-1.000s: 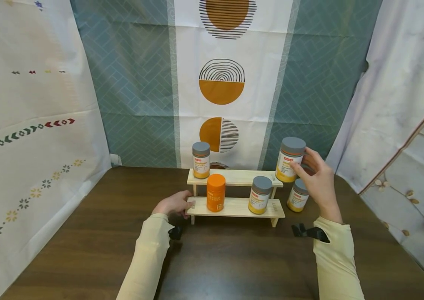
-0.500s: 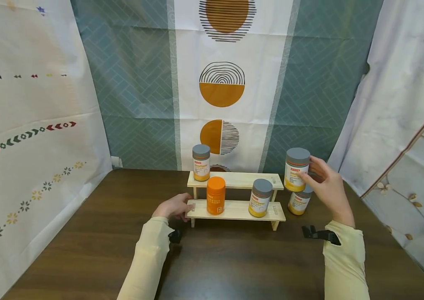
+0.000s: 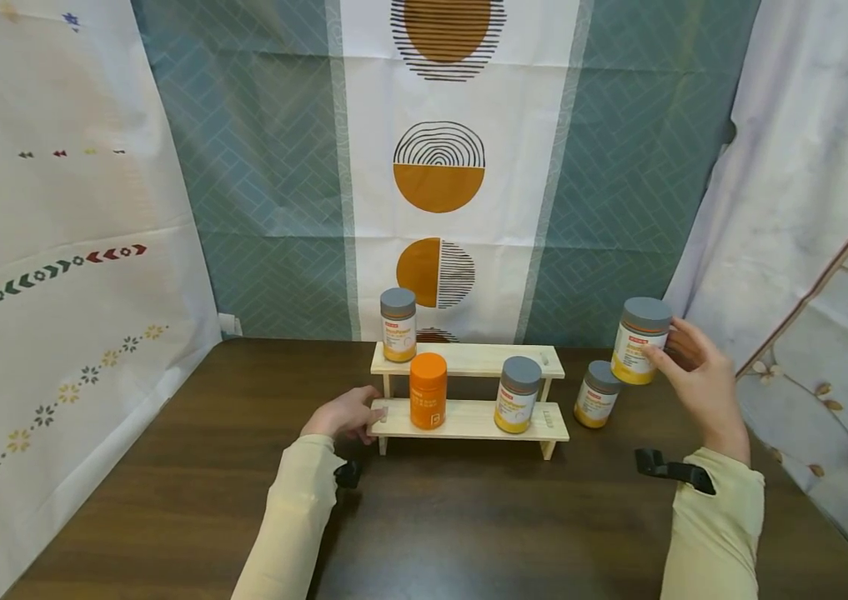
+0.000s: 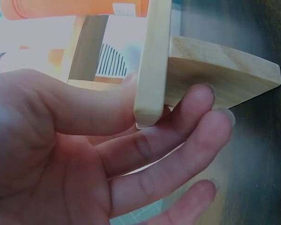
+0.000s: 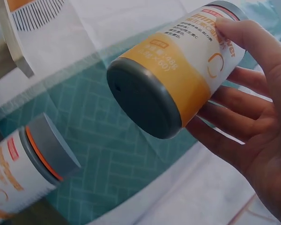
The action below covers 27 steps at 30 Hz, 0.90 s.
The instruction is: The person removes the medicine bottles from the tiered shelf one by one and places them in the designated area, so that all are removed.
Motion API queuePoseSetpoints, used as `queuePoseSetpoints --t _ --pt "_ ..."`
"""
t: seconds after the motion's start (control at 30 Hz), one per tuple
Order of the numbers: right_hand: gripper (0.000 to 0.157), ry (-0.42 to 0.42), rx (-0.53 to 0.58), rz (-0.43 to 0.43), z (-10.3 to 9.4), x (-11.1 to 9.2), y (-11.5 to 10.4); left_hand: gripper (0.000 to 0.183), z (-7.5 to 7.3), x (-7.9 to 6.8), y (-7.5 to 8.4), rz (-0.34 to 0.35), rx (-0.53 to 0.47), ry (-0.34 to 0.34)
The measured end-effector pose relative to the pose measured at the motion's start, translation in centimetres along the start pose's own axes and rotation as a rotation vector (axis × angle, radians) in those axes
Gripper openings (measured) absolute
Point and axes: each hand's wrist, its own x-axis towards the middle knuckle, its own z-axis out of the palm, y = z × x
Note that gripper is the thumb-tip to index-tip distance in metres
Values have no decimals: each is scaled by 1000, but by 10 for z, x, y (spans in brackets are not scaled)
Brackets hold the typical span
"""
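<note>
My right hand [image 3: 704, 387] grips a grey-lidded supplement bottle [image 3: 639, 342] with a white and yellow label, holding it in the air at the right. In the right wrist view the thumb lies on the label of the held bottle [image 5: 178, 65], and its dark base shows. Below and left of it, a similar bottle [image 3: 596, 396] stands on the table. At the left end of the two-tier wooden rack [image 3: 469, 417], my left hand [image 3: 344, 414] pinches the lower shelf. The left wrist view shows thumb and fingers around the shelf board [image 4: 153, 61].
On the lower shelf stand an orange bottle [image 3: 428, 392] and a grey-lidded bottle [image 3: 517, 396]. Another grey-lidded bottle [image 3: 398, 325] occupies the upper shelf's left end. The dark wooden table [image 3: 469, 517] is bordered by a patterned cloth [image 3: 273, 250] behind.
My right hand has moved right with its bottle, from beside the upper shelf's right end, past the bottle standing on the table. The left hand keeps its hold on the rack.
</note>
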Motion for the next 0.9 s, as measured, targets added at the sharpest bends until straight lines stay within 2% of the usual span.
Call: queuePoseSetpoints --t 0.23,0.4,0.6,0.73,0.9 --pt "51 93 -1 24 -12 -2 15 44 -1 1 -3 -7 -13 -3" --pt "51 119 -18 53 -16 -2 24 44 -2 0 -4 2 -43 1" --pt "50 133 11 101 -19 -4 31 44 -2 1 -4 4 -51 -3" --pt "48 130 15 99 -20 -5 37 43 0 1 -4 7 -58 -1" --pt "52 77 -27 129 -26 -9 50 42 2 1 -3 13 -64 -2"
